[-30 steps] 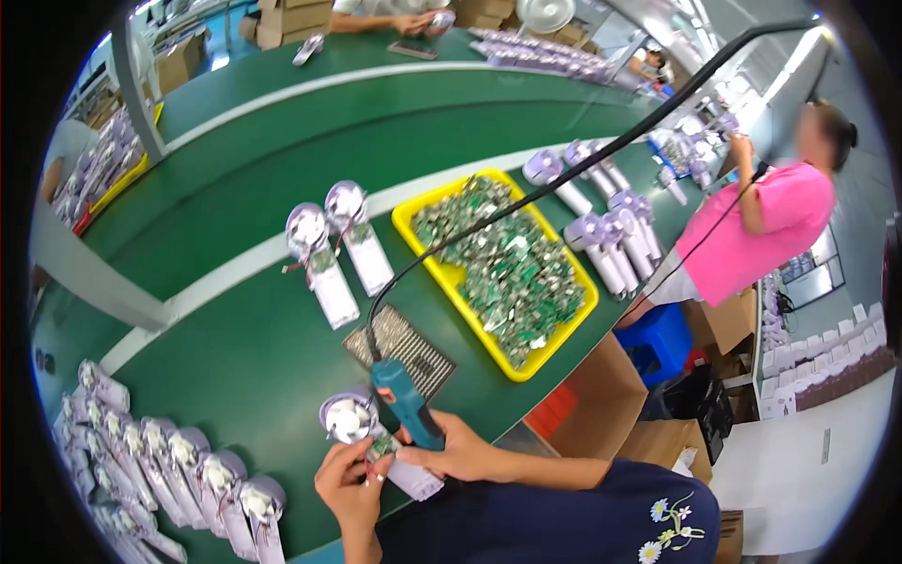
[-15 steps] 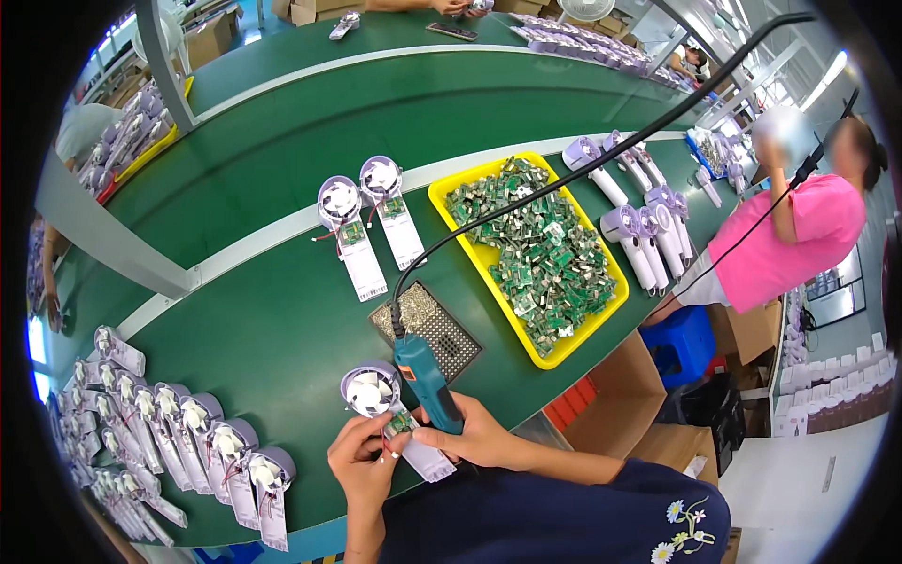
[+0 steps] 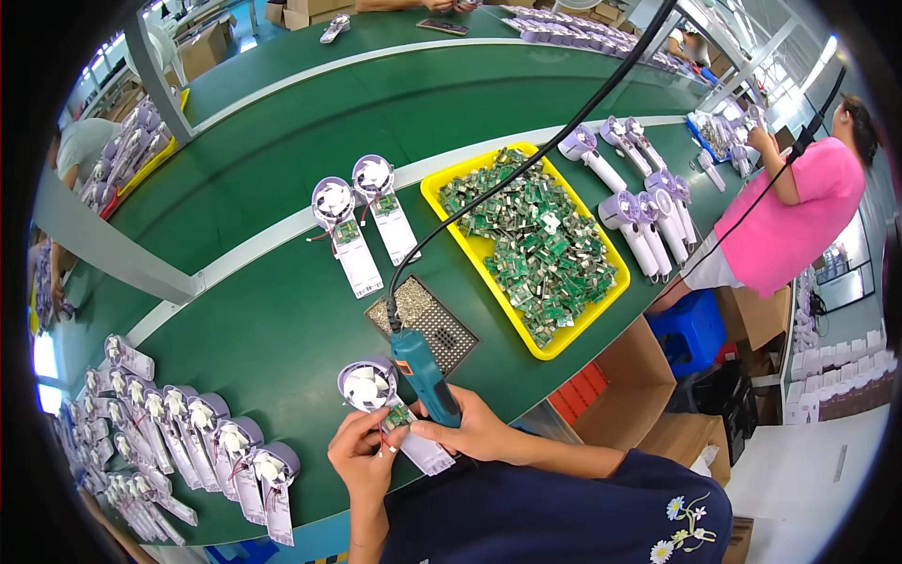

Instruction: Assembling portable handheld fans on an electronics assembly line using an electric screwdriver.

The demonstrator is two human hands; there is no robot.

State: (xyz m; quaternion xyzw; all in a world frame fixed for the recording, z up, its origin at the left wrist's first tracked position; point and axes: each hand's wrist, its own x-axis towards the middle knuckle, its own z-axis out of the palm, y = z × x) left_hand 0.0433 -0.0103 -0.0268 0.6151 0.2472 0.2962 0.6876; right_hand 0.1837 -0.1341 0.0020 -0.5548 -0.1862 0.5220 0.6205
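A lilac handheld fan (image 3: 367,385) with white blades lies near the front edge of the green bench, its handle half pointing toward me. A small green circuit board (image 3: 398,415) sits in that handle, with thin red and white wires beside it. My left hand (image 3: 362,449) is closed, its fingertips pinching at the wires and the board's edge. My right hand (image 3: 474,432) presses its thumb by the board and steadies the handle. It also keeps a teal corded electric screwdriver (image 3: 421,365) in its grip, cord end away from me; the tip is hidden.
A yellow tray (image 3: 489,273) heaped with circuit boards stands beyond a perforated metal plate (image 3: 442,331). Two open fans (image 3: 348,246) lie behind; several more line the left (image 3: 221,442). Finished-looking fans (image 3: 648,226) rest at right. A black cable (image 3: 526,164) crosses overhead. A person in pink (image 3: 794,211) stands right.
The view has shifted slightly. My hands, the fan and the screwdriver hold nearly the same pose, with the left fingers slightly closer over the board. The person in pink has lowered a hand.
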